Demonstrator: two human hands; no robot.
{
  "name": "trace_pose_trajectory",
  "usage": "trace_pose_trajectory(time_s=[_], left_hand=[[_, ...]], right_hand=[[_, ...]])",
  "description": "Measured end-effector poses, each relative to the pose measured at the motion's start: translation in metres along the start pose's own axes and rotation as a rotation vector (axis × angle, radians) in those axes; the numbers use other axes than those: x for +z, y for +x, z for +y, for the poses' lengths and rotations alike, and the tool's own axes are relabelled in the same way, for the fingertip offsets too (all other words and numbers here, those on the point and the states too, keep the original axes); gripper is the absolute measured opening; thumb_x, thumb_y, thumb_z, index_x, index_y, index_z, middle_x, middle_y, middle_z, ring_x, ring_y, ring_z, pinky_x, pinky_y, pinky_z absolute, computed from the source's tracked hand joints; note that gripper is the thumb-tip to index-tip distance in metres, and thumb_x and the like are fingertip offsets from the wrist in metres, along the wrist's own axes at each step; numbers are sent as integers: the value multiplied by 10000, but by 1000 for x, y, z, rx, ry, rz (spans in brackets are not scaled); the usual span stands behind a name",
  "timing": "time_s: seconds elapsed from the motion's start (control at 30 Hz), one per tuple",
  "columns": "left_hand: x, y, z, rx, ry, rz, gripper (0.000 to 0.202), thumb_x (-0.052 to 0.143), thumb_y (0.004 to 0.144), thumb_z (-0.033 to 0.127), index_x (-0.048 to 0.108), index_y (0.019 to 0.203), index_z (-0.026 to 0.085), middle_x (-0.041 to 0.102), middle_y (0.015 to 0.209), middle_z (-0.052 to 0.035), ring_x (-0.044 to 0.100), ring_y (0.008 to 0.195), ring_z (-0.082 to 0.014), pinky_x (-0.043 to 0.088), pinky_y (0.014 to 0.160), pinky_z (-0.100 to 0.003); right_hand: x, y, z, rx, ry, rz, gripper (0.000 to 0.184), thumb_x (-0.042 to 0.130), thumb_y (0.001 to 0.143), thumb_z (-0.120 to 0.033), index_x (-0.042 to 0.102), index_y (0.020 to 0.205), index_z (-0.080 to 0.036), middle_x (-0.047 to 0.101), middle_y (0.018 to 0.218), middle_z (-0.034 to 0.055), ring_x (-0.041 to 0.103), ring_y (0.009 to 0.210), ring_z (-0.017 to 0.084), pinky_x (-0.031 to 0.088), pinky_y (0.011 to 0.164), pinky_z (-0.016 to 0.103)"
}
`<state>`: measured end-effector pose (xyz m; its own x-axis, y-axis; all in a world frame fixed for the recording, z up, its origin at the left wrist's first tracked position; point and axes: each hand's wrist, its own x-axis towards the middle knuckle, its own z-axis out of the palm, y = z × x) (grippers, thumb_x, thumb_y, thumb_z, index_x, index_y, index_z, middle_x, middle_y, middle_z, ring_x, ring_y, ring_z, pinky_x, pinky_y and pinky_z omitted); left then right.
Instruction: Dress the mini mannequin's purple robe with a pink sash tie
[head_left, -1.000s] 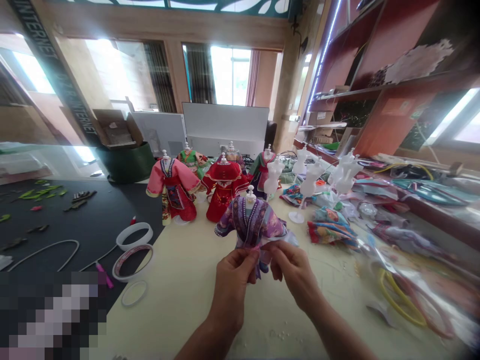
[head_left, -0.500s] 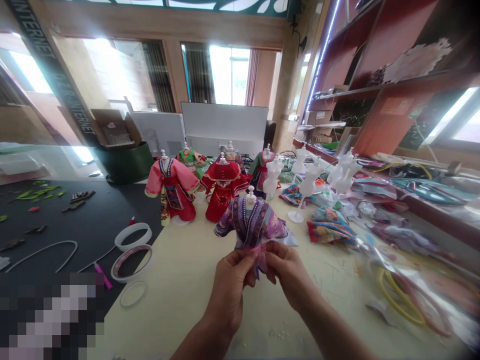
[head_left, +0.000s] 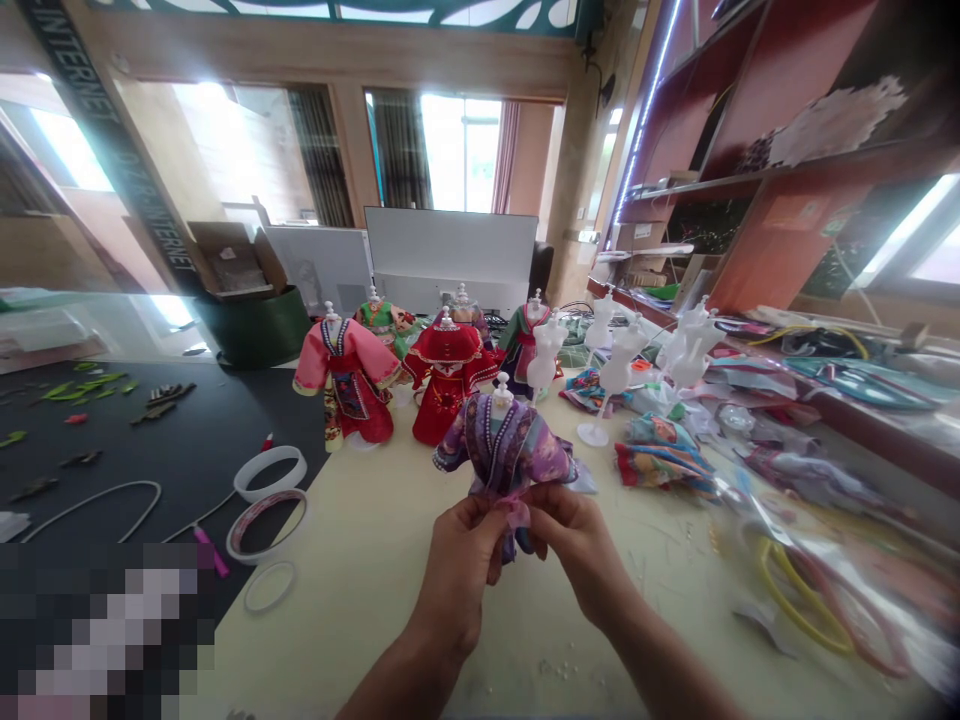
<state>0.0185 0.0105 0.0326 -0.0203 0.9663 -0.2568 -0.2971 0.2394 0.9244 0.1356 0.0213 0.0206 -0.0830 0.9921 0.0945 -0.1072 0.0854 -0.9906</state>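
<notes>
A small mannequin in a purple patterned doll robe (head_left: 517, 440) with beaded trim stands before me on the pale table. Around its waist runs a sheer pink ribbon (head_left: 513, 510). My left hand (head_left: 469, 550) is closed at the left of the waist, thumb and fingers pinching the ribbon. From the right side, my right hand (head_left: 570, 530) pinches the ribbon too, its fingertips close to those of the left. The lower part of the robe is partly hidden behind my hands.
Behind stand dressed mannequins, one in a pink robe (head_left: 349, 380), one in a red robe (head_left: 444, 380). Bare white mannequins (head_left: 621, 365) and folded doll clothes (head_left: 667, 455) lie to the right. Tape rolls (head_left: 266, 530) rest at left, loose beads (head_left: 559, 668) in front.
The pink ribbon between my fingers has changed shape, its hanging end now gathered up into a loop-like bunch. My hands stay at the waist, and the robe has turned slightly.
</notes>
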Motion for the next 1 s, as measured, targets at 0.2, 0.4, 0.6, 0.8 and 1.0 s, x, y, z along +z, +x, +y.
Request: trace_pose_trajectory(time_s=[0.2,0.4,0.6,0.8,1.0], left_hand=[[-4,0,1,-93,-113,-90,298,633,650,309,396,542,164,309,449,85,197,378,-20,121,383,-198],[-3,1,-1,-102,-120,-96,306,604,666,306,359,540,174,301,460,85,197,381,-21,123,384,-197],[0,-1,-3,-18,-49,-58,253,590,689,310,411,581,167,330,469,75,231,403,-38,184,384,-195],[0,-5,-4,23,17,-34,185,573,710,313,496,680,147,386,515,55,298,447,-56,220,394,-188],[-1,-2,-2,-35,-27,-61,204,602,675,280,460,605,153,365,473,65,250,418,-41,172,389,-190]], right_hand=[[-3,1,7,-188,-144,-18,158,606,752,-289,616,691,-143,504,564,-19,434,519,91,353,480,223],[-2,0,4,-199,-138,-25,174,609,766,-315,624,721,-147,522,559,-14,462,510,99,373,472,228],[-2,2,12,-139,-154,3,196,608,767,-336,618,755,-140,594,605,23,520,523,123,417,488,252],[0,-1,10,-182,-246,61,151,600,755,-292,615,752,-142,608,629,34,532,532,130,435,499,258],[1,-5,1,-226,-321,65,85,586,754,-232,622,735,-157,625,646,34,561,551,141,458,513,259]])
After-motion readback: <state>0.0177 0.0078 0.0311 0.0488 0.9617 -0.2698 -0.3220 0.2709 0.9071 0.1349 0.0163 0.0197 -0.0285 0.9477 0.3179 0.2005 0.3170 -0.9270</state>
